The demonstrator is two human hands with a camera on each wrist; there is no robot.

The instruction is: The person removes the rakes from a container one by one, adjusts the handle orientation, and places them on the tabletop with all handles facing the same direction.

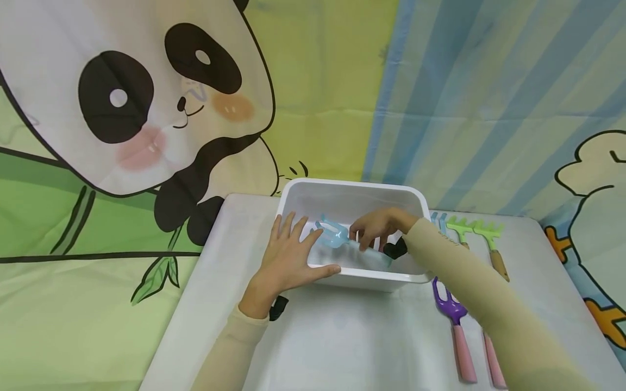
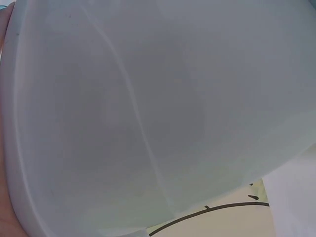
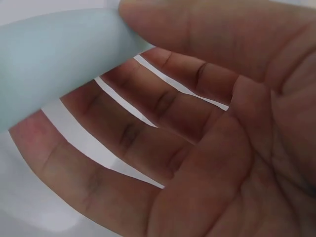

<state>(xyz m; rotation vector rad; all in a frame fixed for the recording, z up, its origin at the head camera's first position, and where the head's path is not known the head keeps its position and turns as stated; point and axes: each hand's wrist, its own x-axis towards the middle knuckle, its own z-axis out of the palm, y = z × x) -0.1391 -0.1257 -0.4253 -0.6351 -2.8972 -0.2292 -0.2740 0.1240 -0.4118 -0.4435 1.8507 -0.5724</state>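
Note:
A white plastic bin point(image 1: 349, 185) stands at the back of the table. Inside it lies a light blue garden hand fork point(image 1: 334, 235), tines to the left and a pale blue handle to the right. My right hand point(image 1: 379, 225) reaches down into the bin and grips this handle point(image 3: 59, 59), thumb on one side and fingers curled against the other. My left hand point(image 1: 288, 255) is spread over the bin's front left corner, thumb along the front rim. The bin's outer wall point(image 2: 163, 98) fills most of the left wrist view.
On the table point(image 1: 342, 336) right of the bin lie green rakes point(image 1: 486, 231) with wooden handles and a partly hidden blue tool point(image 1: 442, 221). Nearer are a purple fork point(image 1: 451, 309) with a pink handle and another pink handle point(image 1: 494, 361), partly under my right sleeve. A printed curtain hangs behind.

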